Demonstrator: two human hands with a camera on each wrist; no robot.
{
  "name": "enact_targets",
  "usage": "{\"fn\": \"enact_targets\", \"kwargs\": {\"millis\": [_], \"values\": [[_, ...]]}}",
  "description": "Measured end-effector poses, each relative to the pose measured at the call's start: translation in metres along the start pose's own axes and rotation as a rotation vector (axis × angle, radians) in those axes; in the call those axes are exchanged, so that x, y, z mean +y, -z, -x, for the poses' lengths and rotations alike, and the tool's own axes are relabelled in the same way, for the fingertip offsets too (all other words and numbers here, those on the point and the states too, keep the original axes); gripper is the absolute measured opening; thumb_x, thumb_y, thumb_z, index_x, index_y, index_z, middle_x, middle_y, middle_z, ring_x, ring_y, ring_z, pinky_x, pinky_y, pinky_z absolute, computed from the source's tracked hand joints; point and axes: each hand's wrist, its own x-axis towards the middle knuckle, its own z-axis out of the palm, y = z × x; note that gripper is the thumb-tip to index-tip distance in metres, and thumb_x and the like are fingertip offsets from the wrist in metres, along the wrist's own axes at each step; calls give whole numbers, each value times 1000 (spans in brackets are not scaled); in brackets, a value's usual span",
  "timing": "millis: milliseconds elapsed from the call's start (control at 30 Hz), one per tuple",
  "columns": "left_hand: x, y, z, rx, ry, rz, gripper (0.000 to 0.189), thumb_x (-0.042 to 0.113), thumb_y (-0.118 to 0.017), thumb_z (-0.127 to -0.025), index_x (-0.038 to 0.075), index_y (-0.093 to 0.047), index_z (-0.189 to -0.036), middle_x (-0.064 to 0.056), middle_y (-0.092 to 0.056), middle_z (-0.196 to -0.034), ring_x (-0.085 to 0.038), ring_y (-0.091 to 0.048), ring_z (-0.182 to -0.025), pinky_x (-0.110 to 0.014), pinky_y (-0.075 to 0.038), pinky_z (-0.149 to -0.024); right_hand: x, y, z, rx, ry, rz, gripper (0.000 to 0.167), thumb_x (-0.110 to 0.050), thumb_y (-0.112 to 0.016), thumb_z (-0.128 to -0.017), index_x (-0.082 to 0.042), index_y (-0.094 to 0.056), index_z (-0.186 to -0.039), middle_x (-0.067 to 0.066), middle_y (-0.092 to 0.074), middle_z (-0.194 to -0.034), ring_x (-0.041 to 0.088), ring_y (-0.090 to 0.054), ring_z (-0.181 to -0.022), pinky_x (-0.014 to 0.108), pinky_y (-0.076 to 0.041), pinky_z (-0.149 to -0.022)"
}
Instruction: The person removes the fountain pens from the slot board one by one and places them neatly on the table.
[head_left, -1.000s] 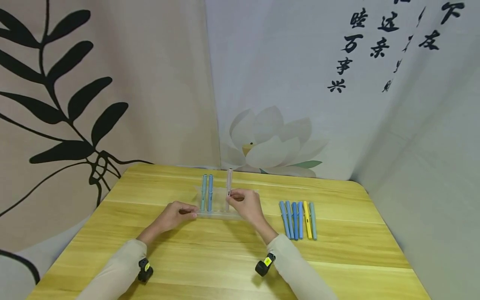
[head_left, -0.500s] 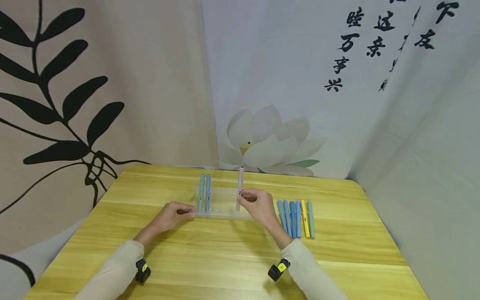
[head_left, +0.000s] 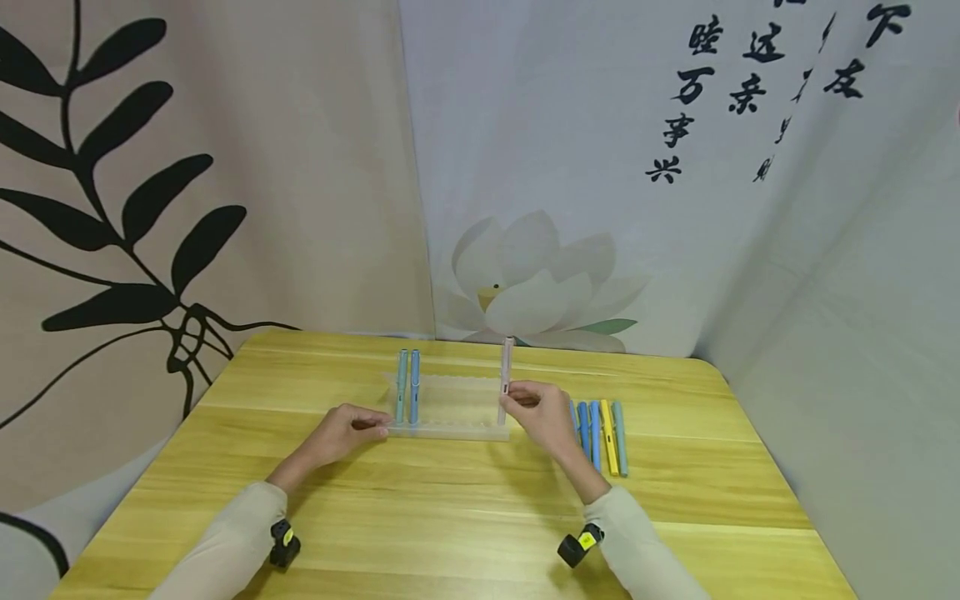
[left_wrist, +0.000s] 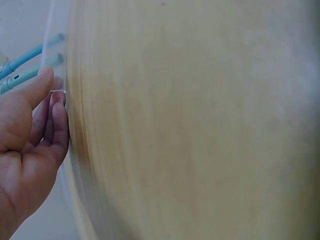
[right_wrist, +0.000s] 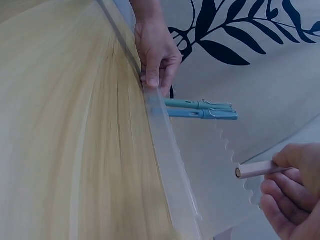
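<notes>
- Pink pen, upright at the clear rack's right end, is pinched in the right hand.
- Left hand clamps the rack's left corner.
- Green pen and blue pen stand upright there.
- Printed cloth behind.

Left hand, right hand both pinching; arms extended forward, well apart.
</notes>
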Motion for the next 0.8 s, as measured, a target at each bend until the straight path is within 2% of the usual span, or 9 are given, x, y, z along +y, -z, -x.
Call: {"fn": "enact_targets", "kwargs": {"millis": [200, 433, 800], "values": [[-3, -1, -2, -3, 12, -12, 30, 18, -69, -99, 2, -73, -125, -13, -73, -120, -26, -70, -108, -28, -57, -85, 6, 10, 3, 17, -4, 9, 19, -16, -81, -90, -7, -81, -106, 6, -78, -92, 18, -74, -82, 30, -60, -72], [0, 1, -1, -4, 8, -5, 31, 19, -69, -100, 0, -73, -125, -15, -73, -121, -29, -70, -110, -36, -58, -87, 11, 21, 5, 17, -27, 10, 20, -17, -80, -91, -6, -80, -108, 6, -78, -94, 19, -73, -84, 31, -60, -74], [-3, -1, -1, 1, 6, -15, 31, 20, -69, -99, 2, -73, -125, -14, -73, -121, -29, -69, -111, -34, -58, -87, 19, 45, 12, 57, -51, 57, 24, -20, -79, -92, -5, -79, -111, 7, -78, -95, 21, -73, -86, 27, -59, -71]]}}
